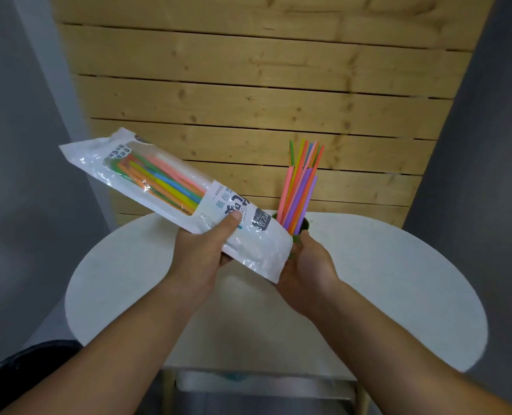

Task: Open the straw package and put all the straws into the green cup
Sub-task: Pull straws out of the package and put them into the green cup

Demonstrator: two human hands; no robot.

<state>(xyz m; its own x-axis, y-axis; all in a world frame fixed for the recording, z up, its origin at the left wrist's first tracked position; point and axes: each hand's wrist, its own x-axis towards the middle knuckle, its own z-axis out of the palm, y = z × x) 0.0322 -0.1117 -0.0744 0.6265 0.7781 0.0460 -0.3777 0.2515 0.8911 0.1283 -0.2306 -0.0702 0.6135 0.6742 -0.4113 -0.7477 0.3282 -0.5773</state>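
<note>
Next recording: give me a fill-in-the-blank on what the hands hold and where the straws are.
1. The left hand grips the straw package with its ____ on top.
2. The right hand holds a cup whose colour is ____.
3. Some straws stand in the cup; the other straws lie inside the ____.
4. Below the hands is a round ____ table.
Missing: thumb; green; package; white.
</note>
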